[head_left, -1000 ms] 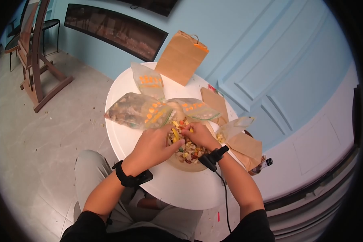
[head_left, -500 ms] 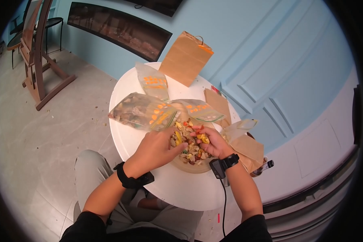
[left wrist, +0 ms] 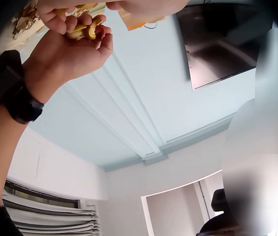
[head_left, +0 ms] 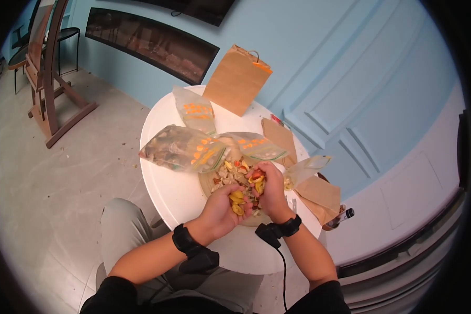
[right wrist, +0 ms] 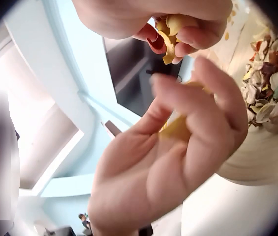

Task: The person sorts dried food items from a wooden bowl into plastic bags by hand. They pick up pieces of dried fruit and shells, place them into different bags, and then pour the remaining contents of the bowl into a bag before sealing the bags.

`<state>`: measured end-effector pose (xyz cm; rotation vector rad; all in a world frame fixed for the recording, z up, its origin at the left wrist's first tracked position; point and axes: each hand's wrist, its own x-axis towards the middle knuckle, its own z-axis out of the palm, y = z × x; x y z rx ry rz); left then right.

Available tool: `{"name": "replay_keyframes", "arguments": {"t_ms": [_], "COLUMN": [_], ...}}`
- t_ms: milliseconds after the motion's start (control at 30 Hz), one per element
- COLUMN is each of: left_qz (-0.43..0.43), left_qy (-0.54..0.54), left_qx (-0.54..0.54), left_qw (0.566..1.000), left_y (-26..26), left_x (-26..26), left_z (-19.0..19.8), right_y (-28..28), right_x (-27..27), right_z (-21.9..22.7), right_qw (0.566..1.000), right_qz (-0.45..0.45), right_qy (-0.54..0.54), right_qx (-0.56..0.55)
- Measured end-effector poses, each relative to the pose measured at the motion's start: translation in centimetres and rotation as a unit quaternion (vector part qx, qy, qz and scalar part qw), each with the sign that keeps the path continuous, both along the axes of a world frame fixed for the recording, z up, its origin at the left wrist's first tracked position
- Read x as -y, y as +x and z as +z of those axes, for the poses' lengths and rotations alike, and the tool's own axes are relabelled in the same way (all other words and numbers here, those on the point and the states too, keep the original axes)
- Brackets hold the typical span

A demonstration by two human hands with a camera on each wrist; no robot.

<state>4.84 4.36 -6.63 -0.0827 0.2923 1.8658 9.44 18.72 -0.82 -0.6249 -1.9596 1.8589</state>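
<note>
Currently left hand (head_left: pixel 221 213) and right hand (head_left: pixel 273 192) are curling round yellow pieces (head_left: pixel 237 202); overfull grip, partly hidden, might be spilling some.

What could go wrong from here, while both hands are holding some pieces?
Yellow pieces in the cupped left hand might slip out and miss the bowl. The black cable hanging from the right wrist device might catch on the table. The filled plastic bag lies close to the bowl and could get knocked.
</note>
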Motion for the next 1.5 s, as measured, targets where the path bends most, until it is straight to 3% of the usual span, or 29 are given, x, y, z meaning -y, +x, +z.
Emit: {"name": "replay_keyframes", "arguments": {"t_ms": [167,200,267,367,467,567,700,800,833,933,1033,1267,1367,1467,1500], "left_qz": [0.072,0.072,0.073,0.075,0.061,0.083,0.098,0.098,0.098,0.096,0.1,0.083,0.077,0.08,0.078], "left_qy": [0.004,0.026,0.067,0.031,0.066,0.003,0.044,0.046,0.038,0.017,-0.002,0.008,-0.019,-0.029,-0.024], "left_qx": [0.026,0.03,0.037,0.038,0.078,0.102,0.071,0.064,0.064,0.062,0.06,0.033,0.025,0.028,0.028], "left_qw": [0.997,0.997,0.994,0.996,0.993,0.991,0.992,0.992,0.992,0.993,0.993,0.996,0.997,0.996,0.996], "left_y": [-1.0,-1.2,-1.5,-1.5,-2.0,-2.6,-2.8,-3.1,-3.1,-2.9,-2.7,-2.6,-2.3,-2.2,-2.2], "left_x": [-0.9,-1.2,-1.8,-2.3,-2.6,-1.7,-0.2,0.3,0.5,1.3,2.2,4.3,4.9,5.4,5.5], "left_z": [1.1,0.9,0.5,0.5,0.1,0.7,1.0,0.9,1.0,1.1,1.4,0.6,0.5,0.3,0.2], "right_y": [0.1,0.1,0.1,-0.1,-0.4,0.7,2.7,3.2,3.3,2.4,2.0,1.2,0.5,-0.9,-1.2], "right_x": [3.1,3.2,3.2,3.1,1.6,-1.1,-3.7,-2.9,-2.7,-2.5,-3.7,-5.0,-5.1,-4.3,-4.6], "right_z": [-1.2,-1.3,-1.4,-1.8,-1.3,-0.1,-0.7,-1.4,-2.0,-2.4,-3.0,-1.5,-2.1,-2.8,-3.6], "right_qw": [0.979,0.948,0.847,0.832,0.85,0.959,0.898,0.796,0.792,0.789,0.822,0.821,0.862,0.825,0.808], "right_qz": [0.047,0.072,0.122,0.087,0.004,-0.023,0.169,0.291,0.271,0.237,0.189,0.077,0.086,0.192,0.181], "right_qy": [0.196,0.309,0.517,0.547,0.516,0.281,0.355,0.503,0.534,0.531,0.49,0.505,0.469,0.514,0.548], "right_qx": [0.013,-0.002,-0.033,-0.044,-0.106,-0.034,0.199,0.166,0.117,0.198,0.22,0.253,0.174,0.137,0.12]}}
